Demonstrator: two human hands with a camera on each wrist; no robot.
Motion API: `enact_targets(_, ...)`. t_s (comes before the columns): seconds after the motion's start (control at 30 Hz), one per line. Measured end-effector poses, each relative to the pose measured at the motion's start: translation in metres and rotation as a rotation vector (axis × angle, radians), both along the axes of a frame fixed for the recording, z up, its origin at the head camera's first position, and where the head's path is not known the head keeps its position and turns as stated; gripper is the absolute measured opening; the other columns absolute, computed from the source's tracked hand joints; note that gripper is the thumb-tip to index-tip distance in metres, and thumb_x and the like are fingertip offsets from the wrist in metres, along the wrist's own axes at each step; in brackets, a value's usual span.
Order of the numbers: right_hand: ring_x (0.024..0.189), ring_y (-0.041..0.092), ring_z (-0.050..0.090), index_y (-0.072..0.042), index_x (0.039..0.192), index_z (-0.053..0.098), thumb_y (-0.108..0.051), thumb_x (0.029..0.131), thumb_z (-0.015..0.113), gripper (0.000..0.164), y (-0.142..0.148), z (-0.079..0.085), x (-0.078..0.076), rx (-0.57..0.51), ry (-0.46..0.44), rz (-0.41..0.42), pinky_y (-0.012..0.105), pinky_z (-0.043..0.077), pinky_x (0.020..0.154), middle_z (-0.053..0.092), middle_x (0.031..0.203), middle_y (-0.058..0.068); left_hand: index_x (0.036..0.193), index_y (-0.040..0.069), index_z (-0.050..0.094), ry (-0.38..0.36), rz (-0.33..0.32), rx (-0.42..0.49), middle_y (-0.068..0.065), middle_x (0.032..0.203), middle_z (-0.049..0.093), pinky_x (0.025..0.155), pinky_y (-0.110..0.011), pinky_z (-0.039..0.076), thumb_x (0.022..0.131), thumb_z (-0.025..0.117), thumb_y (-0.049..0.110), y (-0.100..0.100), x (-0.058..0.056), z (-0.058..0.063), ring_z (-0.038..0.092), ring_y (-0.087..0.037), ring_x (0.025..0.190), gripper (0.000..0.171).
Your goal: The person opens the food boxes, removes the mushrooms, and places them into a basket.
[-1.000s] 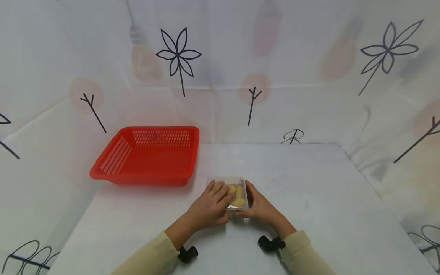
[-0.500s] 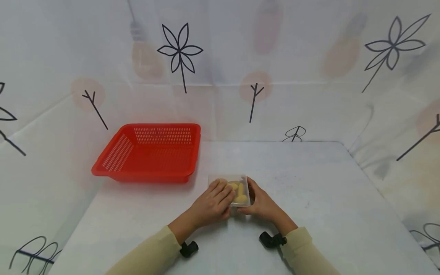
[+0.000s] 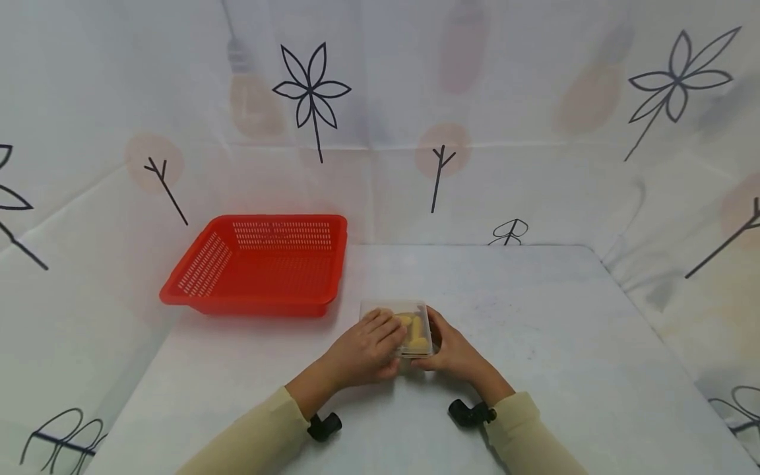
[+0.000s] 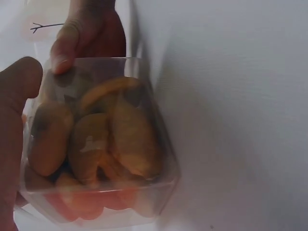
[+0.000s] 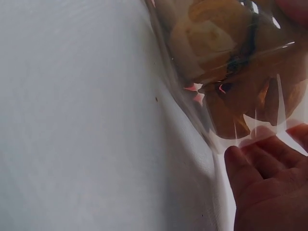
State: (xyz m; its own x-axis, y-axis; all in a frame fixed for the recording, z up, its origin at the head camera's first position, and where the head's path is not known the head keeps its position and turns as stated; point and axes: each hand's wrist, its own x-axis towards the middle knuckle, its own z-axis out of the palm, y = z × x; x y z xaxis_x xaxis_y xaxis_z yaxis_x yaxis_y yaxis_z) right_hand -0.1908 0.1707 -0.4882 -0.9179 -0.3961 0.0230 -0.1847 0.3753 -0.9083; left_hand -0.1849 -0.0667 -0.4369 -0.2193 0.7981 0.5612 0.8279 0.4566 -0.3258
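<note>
At six o'clock, nearest the wearer, two pale-yellow sleeves (image 3: 528, 429) come in from seven and five, each with a small black wrist camera (image 3: 323, 427) below its cuff, presumably strapped there to watch the fingers at work. Left hand (image 3: 365, 349) grips from eight o'clock, its fingers close together and bent across the top, its thumb low on the near side; right hand (image 3: 454, 356) grips from four, thumb at the near corner and fingers round the far side, their tips against the wall in the right wrist view. Between them is the box (image 3: 410, 307), near the table's middle; held from opposite sides, it seems braced so that neither hand can tip it. Whether its base touches the table cannot be told. It is see-through, square-cornered and glossy, with bright glints along its edges, and packed with yellow pieces (image 3: 418, 344), rounded or long, which look brownish in the shaded wrist views; reddish patches show through too, their source unclear. Under and around lies the white table (image 3: 534, 396). Off at ten o'clock from the box, well apart from both hands, a red slotted basket (image 3: 252, 310) sits upright, perhaps kept aside for elbow room. Beyond, toward twelve, hangs a pale printed cloth (image 3: 380, 86).
</note>
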Motion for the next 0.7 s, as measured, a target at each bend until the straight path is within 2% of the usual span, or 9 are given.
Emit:
enact_targets(0.13, 0.144, 0.035, 0.031, -0.014, 0.155, 0.013, -0.031, 0.07, 0.086, 0.114, 0.002, -0.002, -0.001, 0.016, 0.003, 0.004, 0.055, 0.029, 0.115, 0.029, 0.157, 0.014, 0.118, 0.009, 0.065, -0.092, 0.021, -0.02, -0.007, 0.116, 0.069, 0.102, -0.04, 0.049, 0.079, 0.07, 0.036, -0.001, 0.001, 0.005, 0.065, -0.024, 0.111, 0.048)
enact_targets(0.33, 0.141, 0.031, 0.037, -0.014, 0.155, 0.014, -0.032, 0.07, 0.086, 0.114, 0.003, 0.001, 0.002, 0.033, 0.011, 0.005, 0.055, 0.032, 0.113, 0.032, 0.156, 0.011, 0.123, 0.008, 0.064, -0.186, 0.043, -0.033, -0.009, 0.121, 0.069, 0.104, -0.04, 0.048, 0.082, 0.068, 0.033, 0.0, 0.002, 0.013, 0.064, -0.025, 0.114, 0.048)
enact_targets(0.57, 0.137, 0.026, 0.042, -0.018, 0.155, 0.014, -0.039, 0.067, 0.087, 0.117, 0.006, 0.003, 0.002, 0.053, -0.022, -0.022, 0.052, 0.034, 0.113, 0.034, 0.154, 0.007, 0.117, 0.011, 0.066, -0.297, 0.012, 0.047, -0.008, 0.12, 0.069, 0.1, -0.035, 0.051, 0.085, 0.065, 0.029, 0.002, -0.006, 0.019, 0.065, -0.023, 0.112, 0.037)
enact_targets(0.7, 0.137, 0.026, 0.041, -0.022, 0.155, 0.014, -0.035, 0.067, 0.088, 0.116, 0.007, 0.003, 0.001, 0.015, -0.039, -0.003, 0.051, 0.032, 0.115, 0.035, 0.154, 0.004, 0.117, 0.011, 0.068, -0.416, 0.032, 0.09, -0.005, 0.119, 0.069, 0.096, -0.033, 0.053, 0.085, 0.067, 0.029, 0.002, -0.01, 0.027, 0.065, -0.02, 0.112, 0.037)
